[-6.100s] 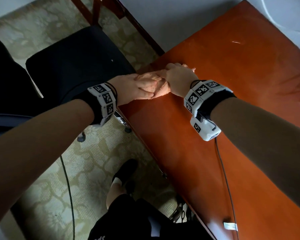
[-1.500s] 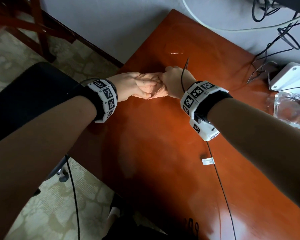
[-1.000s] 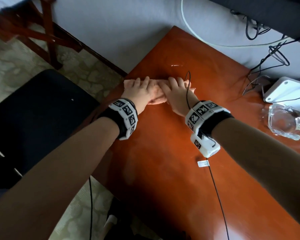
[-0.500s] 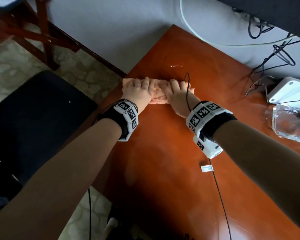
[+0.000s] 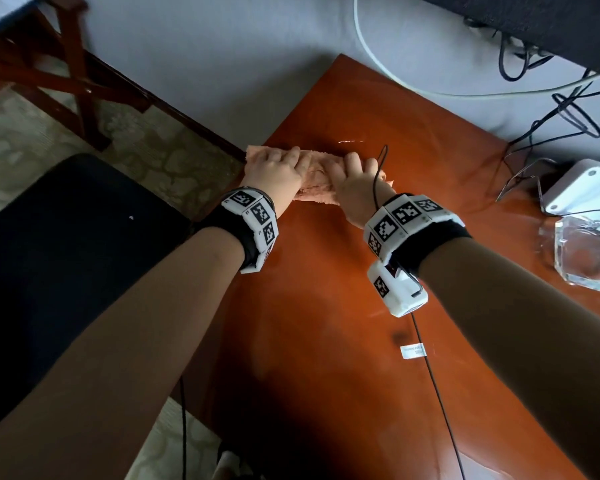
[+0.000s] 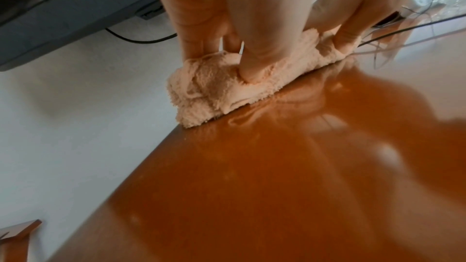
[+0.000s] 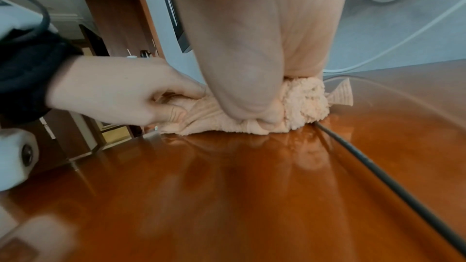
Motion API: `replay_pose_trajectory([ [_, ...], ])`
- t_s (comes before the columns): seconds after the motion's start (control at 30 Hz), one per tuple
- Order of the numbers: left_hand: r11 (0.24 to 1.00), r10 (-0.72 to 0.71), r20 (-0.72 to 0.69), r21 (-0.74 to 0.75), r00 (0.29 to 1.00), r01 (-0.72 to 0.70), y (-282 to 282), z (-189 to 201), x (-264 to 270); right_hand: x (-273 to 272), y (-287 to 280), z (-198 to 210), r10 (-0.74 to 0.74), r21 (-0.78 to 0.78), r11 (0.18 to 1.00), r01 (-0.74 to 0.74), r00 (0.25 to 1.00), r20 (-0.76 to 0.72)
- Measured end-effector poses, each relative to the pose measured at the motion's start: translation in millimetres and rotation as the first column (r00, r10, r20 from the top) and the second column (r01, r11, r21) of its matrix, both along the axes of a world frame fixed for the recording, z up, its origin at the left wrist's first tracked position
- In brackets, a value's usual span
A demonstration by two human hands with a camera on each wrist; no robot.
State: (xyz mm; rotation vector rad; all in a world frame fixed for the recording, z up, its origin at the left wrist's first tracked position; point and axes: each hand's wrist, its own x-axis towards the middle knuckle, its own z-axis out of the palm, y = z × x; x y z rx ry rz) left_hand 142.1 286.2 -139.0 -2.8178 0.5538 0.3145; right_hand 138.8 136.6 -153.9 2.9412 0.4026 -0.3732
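A peach terry cloth (image 5: 317, 180) lies bunched in a long roll on the glossy orange-brown table (image 5: 326, 323), near its far left edge. My left hand (image 5: 278, 169) grips the roll's left part, thumb dug into the pile (image 6: 201, 91) and fingers over the top. My right hand (image 5: 355, 178) grips the right part, thumb tucked into the folds (image 7: 305, 103). In the right wrist view my left hand (image 7: 113, 91) pinches the fabric beside my right hand (image 7: 252, 37). The two hands sit side by side, a little apart.
A clear glass dish (image 5: 586, 258) and a white box (image 5: 589, 188) stand at the table's right. Cables (image 5: 568, 112) trail across the grey surface behind. A thin black cord (image 5: 433, 386) runs along the table. A black chair seat (image 5: 66, 271) is at left, over carpet. A wet streak (image 5: 350, 141) glints beyond the cloth.
My hands, clasped together around the cloth earlier, have laid it on the table and moved apart along it, fingers now spread over the roll.
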Motion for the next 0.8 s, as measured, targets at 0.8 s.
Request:
replay_pose_trajectory([
  [0.8,0.997,0.06,0.01,-0.048,0.998,-0.06,-29.6,-3.0,70.2,65.3,-19.0,15.4,-0.053,-0.042,0.998,0.054,0.999,0.011],
])
